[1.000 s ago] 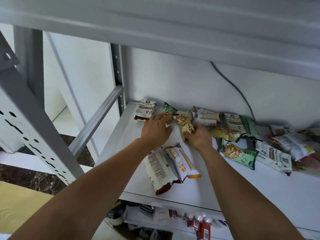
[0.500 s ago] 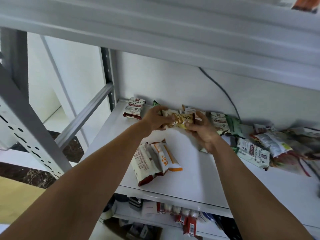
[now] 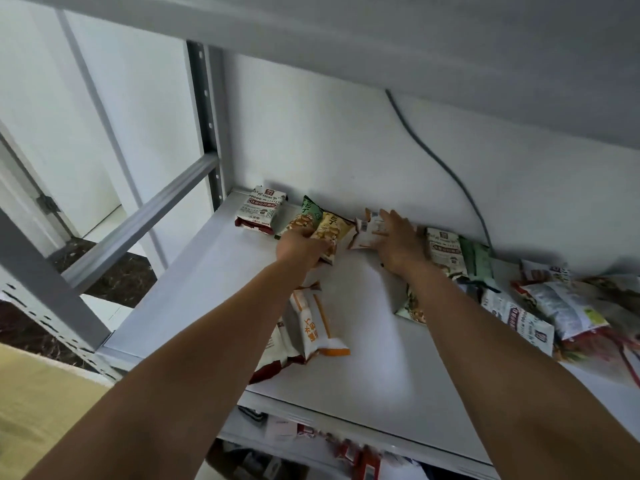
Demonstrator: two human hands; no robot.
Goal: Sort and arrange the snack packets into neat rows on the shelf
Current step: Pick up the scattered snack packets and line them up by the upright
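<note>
Snack packets lie on a white shelf [image 3: 194,306]. A red-and-white packet [image 3: 260,213] sits in the back left corner. Next to it lie a green packet [image 3: 309,210] and a yellow packet [image 3: 330,227]. My left hand [image 3: 300,249] grips the yellow packet's near end. My right hand [image 3: 398,242] lies with spread fingers on a white packet [image 3: 365,232] by the back wall. An orange-and-white packet [image 3: 313,323] and a red-and-white one [image 3: 273,355] lie near the front, partly under my left forearm.
Several loose packets [image 3: 540,306] are piled on the shelf's right side. A grey cable [image 3: 436,157] runs down the back wall. An upper shelf [image 3: 381,39] hangs overhead. A grey upright [image 3: 207,133] and cross-brace [image 3: 138,223] stand left. More goods sit on the lower shelf [image 3: 346,452].
The yellow packet, held up between both hands half a second ago, now lies by the green one under my left hand. My right hand let go and moved right onto the white packet.
</note>
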